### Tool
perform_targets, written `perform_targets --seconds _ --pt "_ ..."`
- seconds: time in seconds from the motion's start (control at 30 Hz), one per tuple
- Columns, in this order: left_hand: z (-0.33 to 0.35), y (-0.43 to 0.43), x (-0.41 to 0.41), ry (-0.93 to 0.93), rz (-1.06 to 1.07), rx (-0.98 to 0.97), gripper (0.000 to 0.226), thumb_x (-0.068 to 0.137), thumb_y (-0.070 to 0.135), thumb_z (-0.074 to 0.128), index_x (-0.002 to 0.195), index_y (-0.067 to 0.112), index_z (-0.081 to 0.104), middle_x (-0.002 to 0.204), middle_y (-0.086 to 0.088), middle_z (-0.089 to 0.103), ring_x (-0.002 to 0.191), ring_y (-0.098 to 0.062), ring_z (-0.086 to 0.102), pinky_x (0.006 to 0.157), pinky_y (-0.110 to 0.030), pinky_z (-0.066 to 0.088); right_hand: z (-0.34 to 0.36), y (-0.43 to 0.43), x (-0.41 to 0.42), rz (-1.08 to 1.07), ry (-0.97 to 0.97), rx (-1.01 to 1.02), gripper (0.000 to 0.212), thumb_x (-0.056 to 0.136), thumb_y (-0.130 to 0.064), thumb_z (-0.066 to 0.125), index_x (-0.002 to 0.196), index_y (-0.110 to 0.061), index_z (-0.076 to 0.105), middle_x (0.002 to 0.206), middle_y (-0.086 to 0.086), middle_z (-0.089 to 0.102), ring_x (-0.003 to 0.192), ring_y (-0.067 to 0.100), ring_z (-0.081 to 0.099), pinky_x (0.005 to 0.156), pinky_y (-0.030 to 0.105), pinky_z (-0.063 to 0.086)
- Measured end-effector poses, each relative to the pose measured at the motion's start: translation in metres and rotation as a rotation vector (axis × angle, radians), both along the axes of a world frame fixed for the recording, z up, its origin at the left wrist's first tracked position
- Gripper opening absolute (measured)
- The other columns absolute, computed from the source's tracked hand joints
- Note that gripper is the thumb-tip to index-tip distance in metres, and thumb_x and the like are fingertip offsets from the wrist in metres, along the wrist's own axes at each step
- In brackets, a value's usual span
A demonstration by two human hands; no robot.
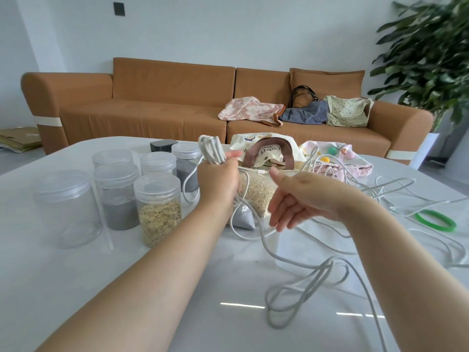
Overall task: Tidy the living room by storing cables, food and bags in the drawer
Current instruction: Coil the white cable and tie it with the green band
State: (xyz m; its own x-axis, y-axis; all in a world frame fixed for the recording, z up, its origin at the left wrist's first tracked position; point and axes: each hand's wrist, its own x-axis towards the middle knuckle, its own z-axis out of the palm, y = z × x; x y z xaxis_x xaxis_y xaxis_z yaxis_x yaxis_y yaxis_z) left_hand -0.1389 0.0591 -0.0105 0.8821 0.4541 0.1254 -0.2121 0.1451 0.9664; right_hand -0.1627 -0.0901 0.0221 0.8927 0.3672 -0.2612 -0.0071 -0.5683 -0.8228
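Our left hand (pixel 218 179) is up over the table (pixel 76 288), fingers curled tight round a bunch of white cable (pixel 210 151) loops, with the rest of that cable trailing down onto the tabletop. Far left we've got a cluster of clear lidded jars: an empty jar (pixel 67 207) in front, a grey powder jar (pixel 116 199) beside it, then an oats jar (pixel 158 209), with more jars behind and a small black box (pixel 163 145) at the back. Just past the left hand lie an oats bag (pixel 256 191) and a grey pouch (pixel 243 219), and behind those a tote (pixel 266 153) with brown handles. Our right hand (pixel 302 199) hovers with fingers loose and spread, holding nothing. A strand runs right under its fingertips, but we can't tell if it touches. Further right sits a pink bag (pixel 337 163), loose cable sprawls all over, and a green ring (pixel 435 221) lies near the table's right edge. Beyond, three bags (pixel 304 114) sit on the sofa (pixel 152 102).
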Motion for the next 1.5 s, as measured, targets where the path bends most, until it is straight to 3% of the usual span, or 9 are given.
perform_targets --seconds 0.07,0.17,0.3,0.5,0.7,0.9,1.1,1.27,1.5 --pt "0.002 0.003 0.004 -0.033 0.055 -0.112 0.035 0.084 0.000 0.046 0.072 0.023 0.068 0.037 0.009 0.042 0.033 -0.009 0.034 0.039 -0.022 0.030 -0.002 0.001 -0.002 0.200 0.090 -0.052 0.067 0.080 -0.066 0.049 0.089 -0.001 0.064 0.083 0.014 0.073 0.074 0.024 0.069 0.068 0.027 0.054" --pt "0.003 0.005 0.006 -0.082 0.083 -0.202 0.034 0.084 -0.002 0.046 0.072 0.022 0.068 0.035 0.011 0.043 0.032 -0.009 0.035 0.042 -0.024 0.031 -0.001 0.004 -0.007 0.438 0.109 -0.202 0.040 0.084 -0.032 0.063 0.112 -0.004 0.056 0.086 0.007 0.073 0.077 0.017 0.070 0.075 0.021 0.050" --pt "0.002 0.012 0.009 -0.054 0.069 -0.208 0.029 0.086 0.003 0.049 0.075 0.021 0.069 0.033 0.009 0.039 0.030 -0.009 0.032 0.045 -0.025 0.031 0.003 0.002 -0.011 0.453 0.055 -0.349 0.013 0.091 -0.004 0.055 0.096 -0.013 0.062 0.056 -0.001 0.063 0.046 0.011 0.057 0.056 0.019 0.047" --pt "0.005 0.025 0.009 0.096 -0.228 -0.114 0.018 0.093 0.011 0.050 0.083 0.016 0.064 0.035 0.011 0.028 0.029 -0.005 0.023 0.037 -0.018 0.026 0.001 -0.006 0.007 0.010 -0.445 -0.569 0.022 0.091 -0.022 0.056 0.076 -0.019 0.071 0.055 -0.002 0.049 0.045 0.010 0.039 0.055 0.025 0.035" --pt "0.009 0.031 -0.001 0.192 -0.544 0.106 0.022 0.097 0.020 0.047 0.084 0.013 0.064 0.038 0.010 0.025 0.032 -0.004 0.020 0.044 -0.021 0.019 0.007 -0.019 0.007 -0.001 -0.541 -0.582 0.016 0.087 -0.012 0.062 0.079 -0.021 0.072 0.064 0.001 0.055 0.061 0.015 0.046 0.056 0.025 0.035" --pt "0.011 0.032 -0.007 0.292 -0.583 0.299 0.026 0.096 0.032 0.050 0.088 0.014 0.068 0.041 0.011 0.028 0.032 -0.004 0.026 0.043 -0.019 0.029 0.016 -0.035 0.005 0.125 -0.519 -0.283 0.019 0.085 -0.017 0.067 0.075 -0.032 0.073 0.072 0.008 0.063 0.067 0.012 0.049 0.066 0.025 0.038" --pt "0.007 0.022 -0.012 0.353 -0.762 0.135 0.040 0.093 0.049 0.049 0.077 0.013 0.054 0.043 0.009 0.026 0.034 -0.005 0.022 0.048 -0.022 0.021 0.020 -0.030 0.001 0.217 -0.495 -0.085 0.023 0.089 -0.019 0.058 0.087 -0.034 0.076 0.064 0.007 0.041 0.065 0.025 0.034 0.065 0.032 0.027" --pt "0.000 0.006 -0.015 0.370 -0.916 0.128 0.052 0.081 0.065 0.042 0.074 0.014 0.046 0.041 0.008 0.025 0.033 -0.004 0.018 0.041 -0.013 0.024 0.023 -0.022 -0.002 0.021 -0.624 -0.191 0.014 0.081 -0.006 0.069 0.077 -0.018 0.075 0.045 -0.013 0.056 0.042 -0.001 0.044 0.045 0.009 0.032" --pt "-0.007 0.000 -0.016 0.349 -1.182 0.098 0.075 0.034 0.079 0.070 0.067 0.013 0.055 0.043 0.008 0.028 0.034 -0.003 0.024 0.039 -0.014 0.034 0.021 -0.015 -0.003 -0.177 -0.774 -0.314 0.025 0.064 -0.027 0.085 0.060 -0.010 0.067 0.047 -0.007 0.052 0.040 0.002 0.043 0.039 0.013 0.030"
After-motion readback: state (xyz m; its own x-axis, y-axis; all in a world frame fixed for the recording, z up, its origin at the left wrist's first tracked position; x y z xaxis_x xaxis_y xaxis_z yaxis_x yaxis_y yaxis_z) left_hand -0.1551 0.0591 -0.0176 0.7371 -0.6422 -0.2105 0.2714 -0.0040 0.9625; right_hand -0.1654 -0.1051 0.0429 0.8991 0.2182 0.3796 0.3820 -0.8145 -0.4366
